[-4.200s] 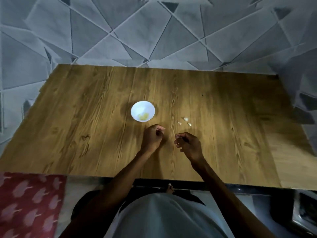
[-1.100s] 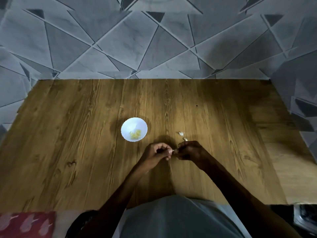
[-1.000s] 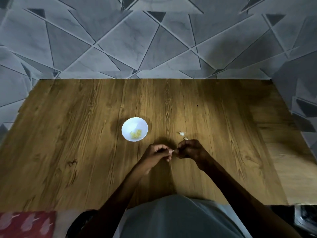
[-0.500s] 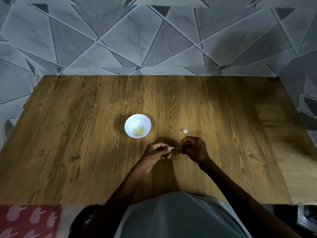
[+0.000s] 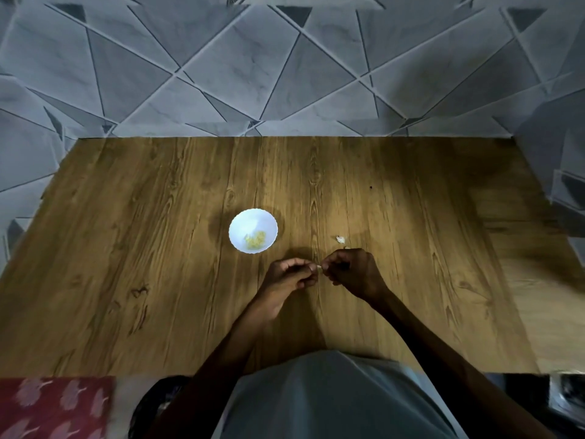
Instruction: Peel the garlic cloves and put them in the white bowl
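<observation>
A small white bowl (image 5: 253, 231) stands on the wooden table (image 5: 158, 248), with a few yellowish peeled garlic pieces (image 5: 255, 240) inside. In front of it and to its right, my left hand (image 5: 288, 278) and my right hand (image 5: 351, 270) meet fingertip to fingertip. Between them they pinch a small pale garlic clove (image 5: 318, 267), mostly hidden by the fingers. A little white garlic piece (image 5: 341, 239) lies on the table just beyond my right hand.
A grey tiled wall with a triangle pattern (image 5: 285, 74) runs behind the table and along its right side. A red patterned cloth (image 5: 53, 407) lies at the lower left, below the table's near edge.
About four seconds ago my hands were apart; they came together on the clove. Over the last second they stay joined, shifting only slightly. Fewer white bits show beside my right hand.
</observation>
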### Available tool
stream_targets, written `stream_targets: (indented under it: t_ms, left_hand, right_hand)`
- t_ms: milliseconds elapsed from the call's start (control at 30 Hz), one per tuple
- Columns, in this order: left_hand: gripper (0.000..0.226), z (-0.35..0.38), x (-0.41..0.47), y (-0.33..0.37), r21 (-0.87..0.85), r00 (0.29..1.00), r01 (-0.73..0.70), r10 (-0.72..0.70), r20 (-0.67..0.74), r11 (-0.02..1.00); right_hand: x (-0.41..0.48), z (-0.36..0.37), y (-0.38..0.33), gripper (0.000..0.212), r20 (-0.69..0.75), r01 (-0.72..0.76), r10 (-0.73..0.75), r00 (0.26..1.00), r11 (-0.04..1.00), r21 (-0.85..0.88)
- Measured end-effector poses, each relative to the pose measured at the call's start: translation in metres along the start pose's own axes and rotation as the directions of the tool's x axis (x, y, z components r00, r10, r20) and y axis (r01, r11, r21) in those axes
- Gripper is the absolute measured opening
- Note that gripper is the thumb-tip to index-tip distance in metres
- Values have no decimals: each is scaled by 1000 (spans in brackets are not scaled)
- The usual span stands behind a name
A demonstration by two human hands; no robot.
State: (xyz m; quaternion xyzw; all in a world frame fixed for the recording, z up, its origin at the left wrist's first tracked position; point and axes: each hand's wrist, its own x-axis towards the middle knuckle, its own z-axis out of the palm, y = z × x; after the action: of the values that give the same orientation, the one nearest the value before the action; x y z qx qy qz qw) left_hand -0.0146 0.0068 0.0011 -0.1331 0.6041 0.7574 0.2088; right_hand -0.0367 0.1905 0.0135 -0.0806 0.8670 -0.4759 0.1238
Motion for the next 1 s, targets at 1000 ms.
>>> stream_targets:
  t_ms: [1000]
  left_hand:
    - [10, 2, -1, 18, 248, 999, -27, 36, -31, 968]
  right_hand:
    - [3, -4, -11, 3, -53, 144, -151, 987, 984, -105]
